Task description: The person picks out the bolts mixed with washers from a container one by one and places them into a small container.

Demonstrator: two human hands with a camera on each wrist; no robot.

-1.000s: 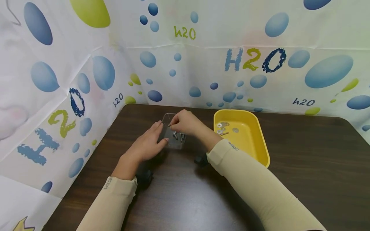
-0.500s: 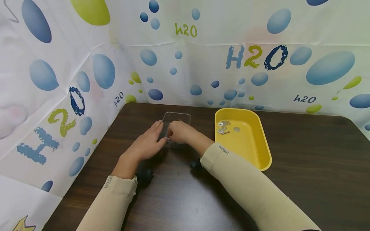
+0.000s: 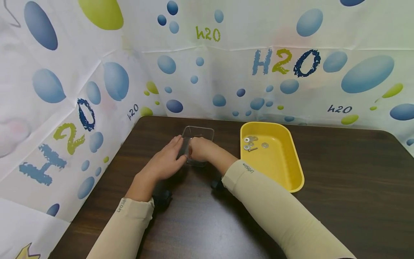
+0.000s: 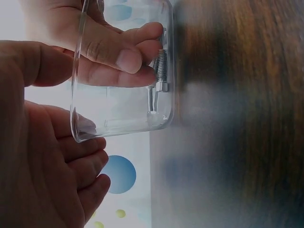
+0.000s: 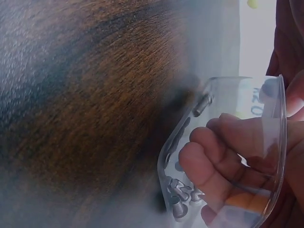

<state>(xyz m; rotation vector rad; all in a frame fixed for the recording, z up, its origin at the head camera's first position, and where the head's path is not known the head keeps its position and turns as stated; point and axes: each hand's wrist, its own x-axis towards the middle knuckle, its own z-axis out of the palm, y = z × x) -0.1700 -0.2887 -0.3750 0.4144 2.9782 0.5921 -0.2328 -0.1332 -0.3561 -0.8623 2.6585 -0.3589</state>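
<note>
A clear plastic box (image 3: 198, 164) stands on the table with several metal bolts (image 4: 162, 71) on its bottom. My left hand (image 3: 163, 160) rests at its left side, fingers straight and the thumb spread toward the near corner. My right hand (image 3: 202, 148) reaches down inside the box with curled fingers. In the left wrist view, the right fingertips (image 4: 152, 47) are right at the bolts. More bolts (image 5: 179, 192) lie below the right fingers (image 5: 197, 164) in the right wrist view. I cannot tell whether the right fingertips pinch one.
A yellow tray (image 3: 295, 163) stands to the right of the box. Several washers (image 3: 265, 145) and a small screw (image 3: 253, 149) lie at its left side. A white patterned sheet (image 3: 226, 82) hangs behind and left of the dark wooden table (image 3: 200, 216).
My right hand has come down from above the box's far left side, where it pinched a small metal piece, into the box. The left hand stays at the box's side.
</note>
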